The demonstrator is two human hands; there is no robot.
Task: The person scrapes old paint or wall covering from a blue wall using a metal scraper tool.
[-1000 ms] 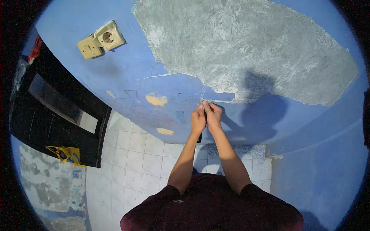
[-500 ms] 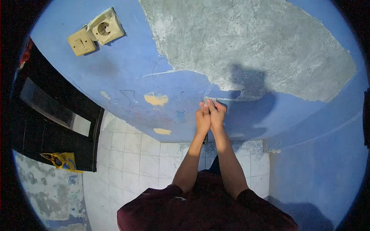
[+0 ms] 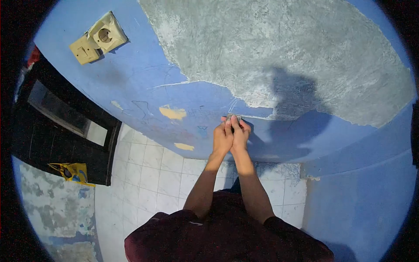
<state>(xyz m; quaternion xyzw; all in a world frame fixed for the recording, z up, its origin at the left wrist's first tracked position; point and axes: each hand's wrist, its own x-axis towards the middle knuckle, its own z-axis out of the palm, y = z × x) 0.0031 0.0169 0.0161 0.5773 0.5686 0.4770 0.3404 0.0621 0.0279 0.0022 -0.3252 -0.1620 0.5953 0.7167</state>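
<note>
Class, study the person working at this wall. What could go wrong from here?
1. The left hand and right hand grip a mostly hidden object against the blue wall; a slip might scrape fingers or gouge the surface.
2. The shadow beside the hands crosses the ragged edge of the grey patch, so detail there could be missed.
3. Flakes might drop onto the tiled floor below and make footing slippery.

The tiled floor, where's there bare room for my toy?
Most room: the white tiles between the dark door and the left forearm. Smaller: tiles between the right forearm and the right-hand wall. It's crowded in the middle, where the forearms and maroon shirt hide the floor.
</note>
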